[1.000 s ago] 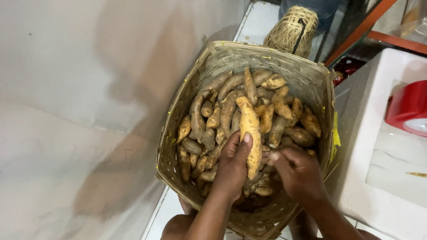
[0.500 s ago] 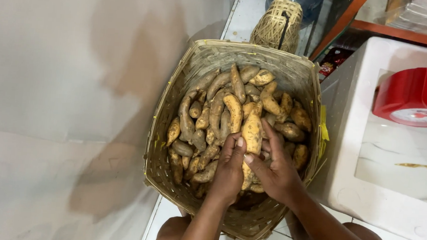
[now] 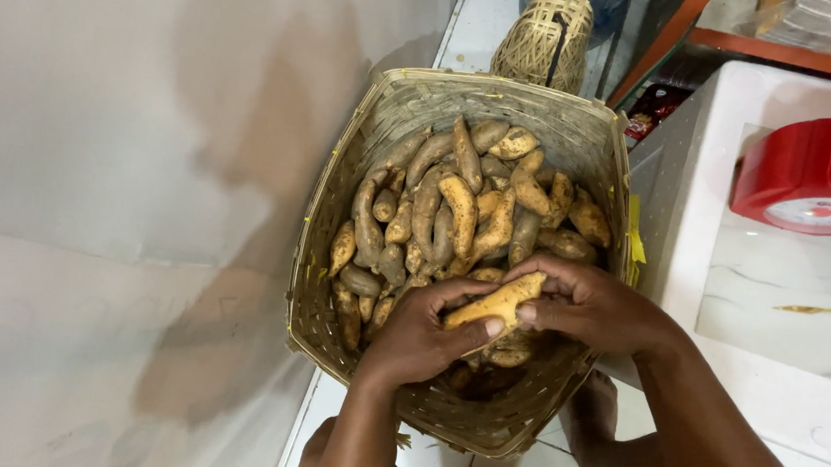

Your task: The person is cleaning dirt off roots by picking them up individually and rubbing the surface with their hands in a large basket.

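A woven bamboo basket [image 3: 341, 209] stands on the floor, filled with several brown sweet potatoes [image 3: 457, 202]. Both my hands are over its near side. My left hand [image 3: 418, 336] and my right hand [image 3: 591, 306] together grip one pale yellow sweet potato [image 3: 496, 303], held tilted just above the pile. My left fingers wrap it from below, my right fingers from the upper end.
A smaller woven basket [image 3: 544, 40] sits beyond the big one. A white counter [image 3: 780, 318] with a red scale [image 3: 809, 183] runs along the right. A pale wall [image 3: 115, 203] is on the left. My knees and feet are below the basket on white tiles.
The sweet potato has turned from upright to nearly sideways between my hands and come closer to the basket's near edge. My right hand now closes over its end.
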